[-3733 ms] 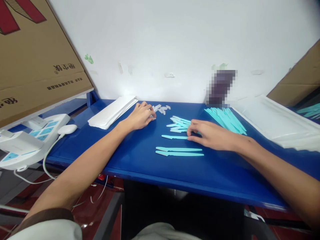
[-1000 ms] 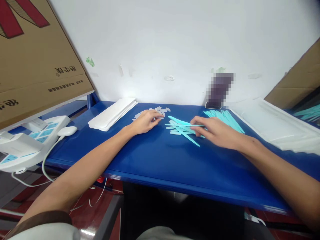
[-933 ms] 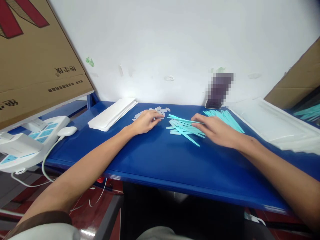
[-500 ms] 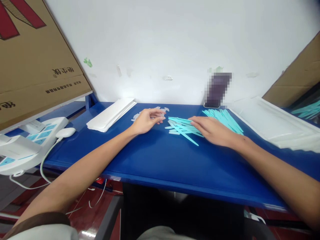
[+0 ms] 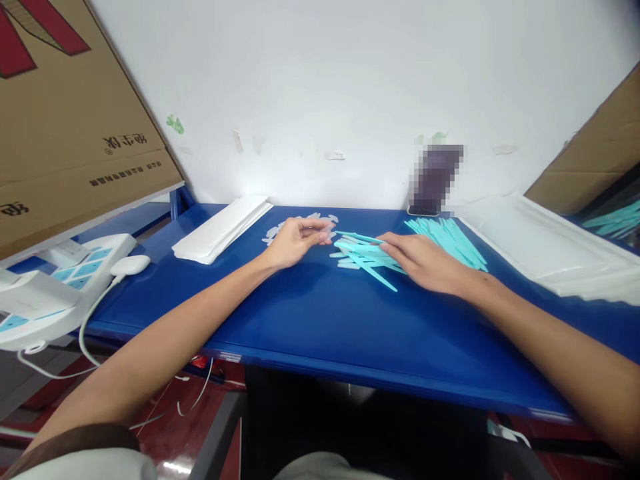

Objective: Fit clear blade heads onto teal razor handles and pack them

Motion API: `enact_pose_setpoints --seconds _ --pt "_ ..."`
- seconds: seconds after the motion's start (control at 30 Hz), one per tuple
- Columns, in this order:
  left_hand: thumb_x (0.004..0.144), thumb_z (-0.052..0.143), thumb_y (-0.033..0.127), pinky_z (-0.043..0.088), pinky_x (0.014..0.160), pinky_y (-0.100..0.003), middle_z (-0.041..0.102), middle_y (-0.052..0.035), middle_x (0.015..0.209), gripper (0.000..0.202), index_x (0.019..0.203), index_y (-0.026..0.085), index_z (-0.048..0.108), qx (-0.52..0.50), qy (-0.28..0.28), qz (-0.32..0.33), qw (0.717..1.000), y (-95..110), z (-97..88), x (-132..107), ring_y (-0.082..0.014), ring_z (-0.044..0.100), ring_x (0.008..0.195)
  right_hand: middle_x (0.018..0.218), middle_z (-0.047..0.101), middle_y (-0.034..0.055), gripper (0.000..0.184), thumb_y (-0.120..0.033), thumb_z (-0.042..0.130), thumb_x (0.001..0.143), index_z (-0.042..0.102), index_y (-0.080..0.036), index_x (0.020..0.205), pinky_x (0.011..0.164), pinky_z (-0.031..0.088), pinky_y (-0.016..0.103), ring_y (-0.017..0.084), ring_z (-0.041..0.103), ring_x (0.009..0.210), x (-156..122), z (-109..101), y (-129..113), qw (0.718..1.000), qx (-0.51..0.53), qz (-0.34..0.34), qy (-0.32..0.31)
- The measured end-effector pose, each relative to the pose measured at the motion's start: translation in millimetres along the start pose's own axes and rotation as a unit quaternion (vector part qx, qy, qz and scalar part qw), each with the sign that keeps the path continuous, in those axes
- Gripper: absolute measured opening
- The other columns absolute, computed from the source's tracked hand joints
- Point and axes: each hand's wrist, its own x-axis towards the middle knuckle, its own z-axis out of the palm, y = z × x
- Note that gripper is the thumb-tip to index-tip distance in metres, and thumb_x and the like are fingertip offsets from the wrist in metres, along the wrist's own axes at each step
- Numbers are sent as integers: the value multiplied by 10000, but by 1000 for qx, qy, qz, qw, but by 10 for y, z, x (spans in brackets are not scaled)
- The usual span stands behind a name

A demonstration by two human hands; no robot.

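A loose pile of thin teal plastic sticks lies mid-table on the blue table. My right hand rests on the pile's right side, fingers curled and pinching one teal stick that points left. My left hand is just left of the pile, thumb and fingers pinched on a small clear cap. Its fingertips nearly meet the stick's tip. More small clear caps lie scattered behind the left hand.
A second, neater bundle of teal sticks lies behind my right hand. White paper sleeves sit far left, clear bags at right. A blurred dark object leans on the wall. Cardboard box and white device stand left.
The three sticks laid out near the table's front are gone into the pile. My right hand has lifted one stick from the pile, and my left hand has brought a clear cap towards its tip.
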Motion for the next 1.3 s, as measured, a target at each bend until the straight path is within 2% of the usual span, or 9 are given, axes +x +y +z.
enact_pose_setpoints --seconds 0.13,0.23,0.4,0.6,0.77,0.9,1.03,1.17,1.3 --pt "772 808 323 601 930 -439 779 -141 1076 361 1058 110 755 -7 34 -16 999 8 6 4 -230 763 897 710 614 15 423 -512 269 1059 567 -227 1155 630 348 329 207 559 628 -14 2 10 1000 14 20 6" --pt "752 825 309 599 946 -442 791 -128 1027 339 1026 119 763 -14 54 -17 998 14 3 6 -233 764 910 659 558 -12 405 -531 286 1053 548 -228 1113 609 348 317 189 519 595 -19 -3 -3 999 35 26 6" --pt "746 826 299 591 981 -460 798 -122 991 299 986 126 779 -10 67 -11 998 29 19 -2 -239 762 941 708 576 -2 397 -536 300 1051 555 -233 1040 610 348 309 184 526 641 -21 -17 -29 998 56 15 -3" --pt "725 848 321 572 1024 -475 797 -112 1029 303 965 145 797 8 46 9 999 27 70 -16 -251 753 1002 745 599 4 395 -525 307 1052 565 -226 1052 636 352 314 178 530 658 -16 -25 -67 998 65 12 -2" --pt "748 831 310 610 953 -454 799 -101 1001 266 965 160 799 22 13 16 1000 75 167 -62 -245 757 958 669 536 -25 383 -504 314 1052 574 -223 1053 610 341 303 159 462 579 -20 -6 -171 996 84 4 -26" --pt "748 821 301 627 905 -436 801 -88 940 239 944 166 796 28 -10 22 999 86 192 -63 -234 759 899 619 512 -35 396 -497 329 1045 605 -213 1069 602 342 300 154 451 545 -20 -8 -229 997 77 -1 -21" --pt "749 815 310 613 928 -428 797 -93 977 271 973 161 784 41 4 35 999 87 111 -23 -229 754 925 608 561 -25 460 -565 381 1017 624 -208 1176 583 349 299 169 499 547 -20 -21 -202 998 64 28 -8" --pt "759 803 301 599 923 -412 789 -106 1009 250 959 155 769 70 44 31 996 106 -40 11 -220 744 930 768 688 26 436 -594 525 948 626 -219 1145 575 372 297 175 552 581 -23 -54 -112 996 70 46 29" --pt "771 793 313 598 868 -394 785 -121 1018 224 922 149 766 95 60 24 993 104 -115 19 -220 734 907 814 712 54 431 -570 416 1004 666 -227 1078 623 401 318 206 595 653 -20 -94 -28 996 44 26 73"
